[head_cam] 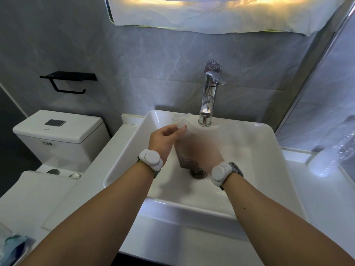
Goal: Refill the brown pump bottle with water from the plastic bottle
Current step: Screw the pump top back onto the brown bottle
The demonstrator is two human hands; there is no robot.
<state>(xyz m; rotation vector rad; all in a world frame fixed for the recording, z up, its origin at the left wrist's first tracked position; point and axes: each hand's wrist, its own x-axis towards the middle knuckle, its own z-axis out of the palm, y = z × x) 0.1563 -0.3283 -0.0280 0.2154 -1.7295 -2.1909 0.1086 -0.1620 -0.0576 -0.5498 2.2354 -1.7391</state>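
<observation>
No text can be read with certainty. A hexagonal sticker (pixel 212 64) on the grey wall above the chrome faucet (pixel 208 98) carries a logo and small print, too blurred to make out. Faint script runs down the faucet body, illegible. The brown pump bottle (pixel 184 152) shows pale lettering along its side, smeared by motion. The toilet tank (pixel 57 129) bears a small dark mark, unreadable.

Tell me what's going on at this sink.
A person stands over the white rectangular basin, holding a brown pump bottle above the drain. The right hand is motion-blurred around the bottle's body. The left hand pinches its white pump top; whether it is coming off, I cannot tell. The chrome tap isn't running. A clear plastic bottle lies on the right.
</observation>
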